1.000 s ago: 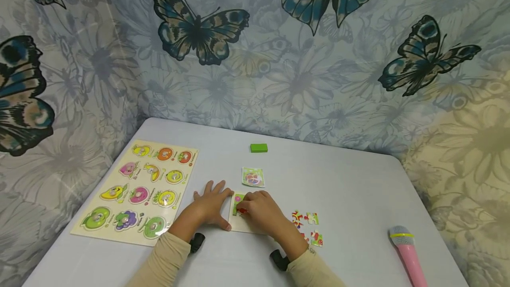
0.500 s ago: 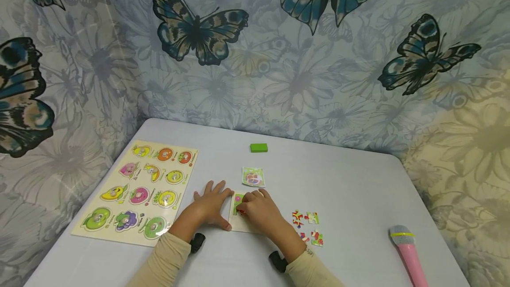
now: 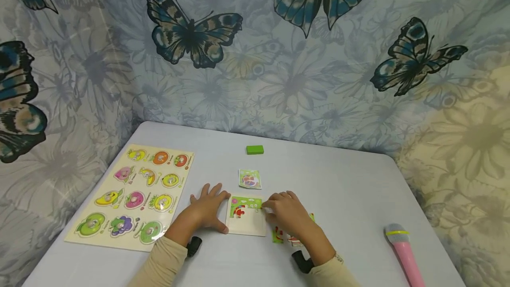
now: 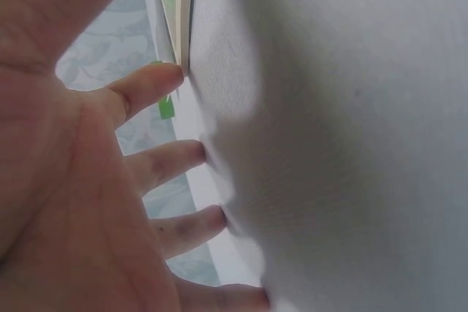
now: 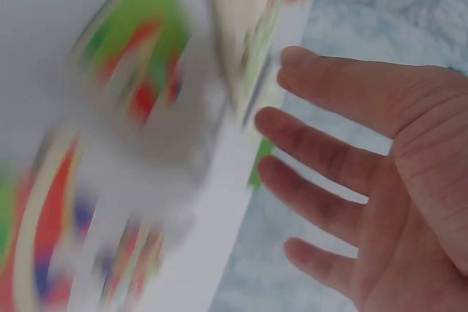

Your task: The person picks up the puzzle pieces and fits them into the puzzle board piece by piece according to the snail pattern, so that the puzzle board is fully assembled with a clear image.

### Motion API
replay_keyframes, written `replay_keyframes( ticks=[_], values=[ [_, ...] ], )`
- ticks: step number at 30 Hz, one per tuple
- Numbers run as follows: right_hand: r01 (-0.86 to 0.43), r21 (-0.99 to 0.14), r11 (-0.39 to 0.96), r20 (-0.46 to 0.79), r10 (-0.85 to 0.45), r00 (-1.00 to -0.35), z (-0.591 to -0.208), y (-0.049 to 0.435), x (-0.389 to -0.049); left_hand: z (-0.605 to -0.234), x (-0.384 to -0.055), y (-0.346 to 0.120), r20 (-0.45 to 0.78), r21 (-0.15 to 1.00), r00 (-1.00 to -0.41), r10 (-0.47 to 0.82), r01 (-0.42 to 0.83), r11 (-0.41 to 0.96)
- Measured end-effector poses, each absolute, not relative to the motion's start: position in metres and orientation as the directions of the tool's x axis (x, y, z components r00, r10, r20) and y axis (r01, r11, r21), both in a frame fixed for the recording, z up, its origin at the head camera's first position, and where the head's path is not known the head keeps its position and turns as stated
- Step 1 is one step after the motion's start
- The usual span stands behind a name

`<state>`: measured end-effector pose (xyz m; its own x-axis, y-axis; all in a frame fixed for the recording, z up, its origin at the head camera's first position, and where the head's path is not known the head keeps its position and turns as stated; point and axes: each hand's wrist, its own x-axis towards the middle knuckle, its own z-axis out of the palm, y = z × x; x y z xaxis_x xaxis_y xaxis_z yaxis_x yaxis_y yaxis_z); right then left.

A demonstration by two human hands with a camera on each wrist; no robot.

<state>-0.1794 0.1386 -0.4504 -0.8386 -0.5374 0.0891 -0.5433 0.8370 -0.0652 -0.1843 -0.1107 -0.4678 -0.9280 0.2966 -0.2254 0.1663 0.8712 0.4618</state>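
A small square puzzle board (image 3: 247, 227) lies on the white table. Along its top and left side sit joined jigsaw pieces (image 3: 248, 202), green with flowers and a bit of red; the lower right shows bare wood. My left hand (image 3: 205, 211) spreads its fingers on the table, index fingertip and thumb at the board's left edge. At the board's upper right corner is my right hand (image 3: 288, 214); its fingers (image 5: 322, 133) extend loosely with nothing between them. Loose jigsaw pieces (image 3: 278, 235) lie beneath and beside the right hand, partly hidden by it and the forearm.
On the left lies a large fruit puzzle board (image 3: 119, 214). Behind the small board are a little picture card (image 3: 249, 179) and a green block (image 3: 255, 149). A pink toy microphone (image 3: 404, 251) lies at the right. Butterfly-patterned fabric (image 3: 311, 101) stands behind the table.
My right hand has moved right, off the board's middle to its right edge, uncovering the green and red pieces. The left hand stays at the left edge. The head view has shifted slightly.
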Motion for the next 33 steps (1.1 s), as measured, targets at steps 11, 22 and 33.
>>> replay_keyframes(
  ticks=[11, 22, 33],
  values=[
    [-0.392, -0.062, 0.918, 0.032, -0.391, -0.920, -0.455, 0.196, -0.168, -0.466, -0.184, -0.111, -0.221, 0.463, -0.928, 0.301, 0.172, 0.870],
    [-0.400, -0.093, 0.912, 0.059, -0.396, -0.916, -0.459, 0.205, -0.167, -0.468, -0.185, -0.112, -0.224, 0.463, -0.923, 0.313, 0.182, 0.867],
    [-0.423, -0.102, 0.900, 0.065, -0.418, -0.906, -0.458, 0.202, -0.170, -0.466, -0.184, -0.111, -0.234, 0.458, -0.921, 0.313, 0.180, 0.871]
  ],
)
